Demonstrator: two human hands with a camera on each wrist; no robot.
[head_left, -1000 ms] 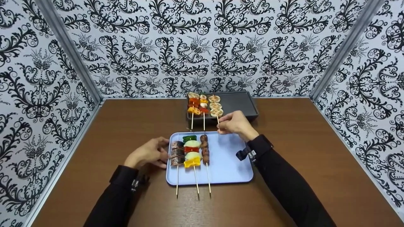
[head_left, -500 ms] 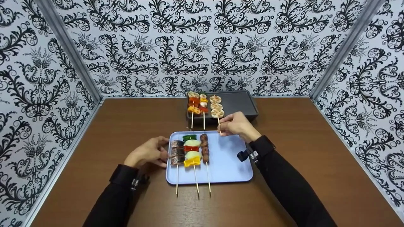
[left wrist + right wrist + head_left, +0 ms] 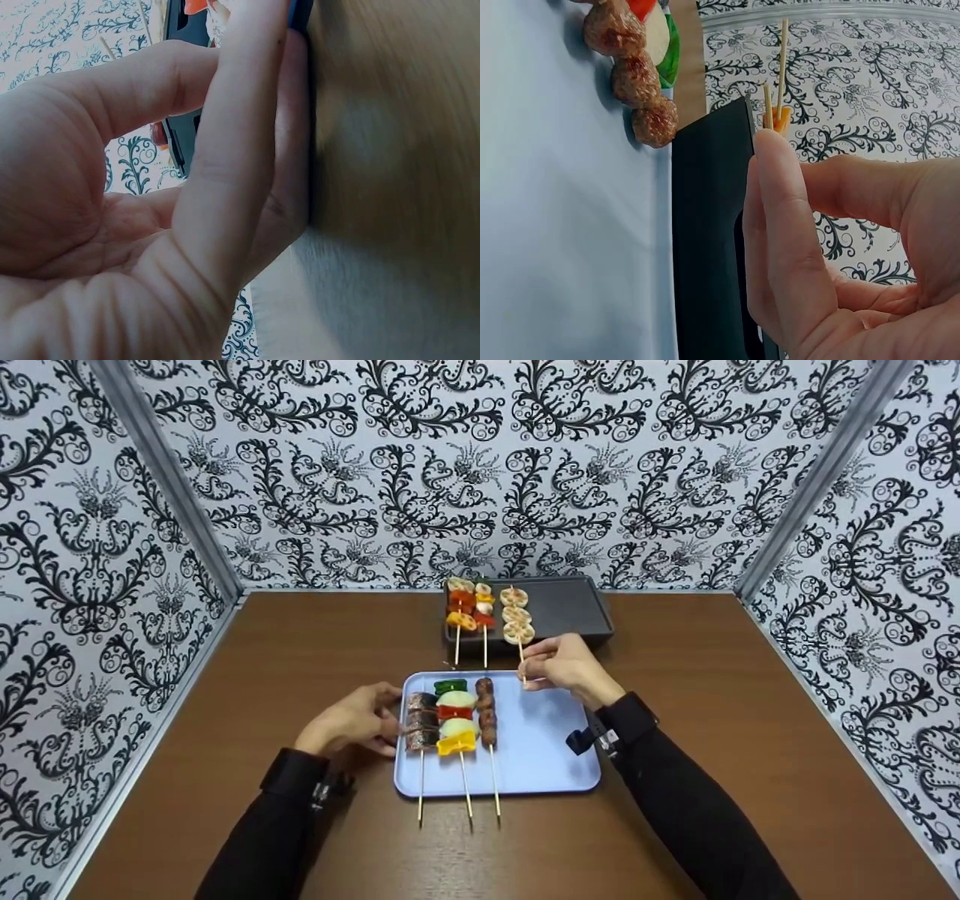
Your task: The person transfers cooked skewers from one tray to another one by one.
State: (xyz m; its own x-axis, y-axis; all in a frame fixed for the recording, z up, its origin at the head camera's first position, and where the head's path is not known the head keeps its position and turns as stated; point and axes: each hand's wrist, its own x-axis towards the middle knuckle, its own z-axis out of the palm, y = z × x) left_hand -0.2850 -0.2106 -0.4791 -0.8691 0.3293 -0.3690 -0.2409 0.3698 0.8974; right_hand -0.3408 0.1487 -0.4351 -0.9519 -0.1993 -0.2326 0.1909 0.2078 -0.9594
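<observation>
- While the right hand [image 3: 566, 660] pinches the pale, thin wooden stick [image 3: 520, 649] of a skewer of three round, cream-coloured slices with holes [image 3: 517, 616], a firm, untwisted grip should suit best, since a turning stick could roll the slices.
- Held point: the fingers pinch the stick near its lower end, clear of the food, which lies beyond the fingertips.
- Position: the slices are over the dark grey, rectangular plate [image 3: 570, 607], left of its middle; contact with it cannot be told.
- Clearance: sideways drift risks brushing the skewer of orange, white and red pieces [image 3: 484, 606] to the left.
- Support: the left hand [image 3: 356, 721], fingers loosely bent, touches the pale blue, rectangular tray's rim [image 3: 398, 772]; light pressure should steady it.
</observation>
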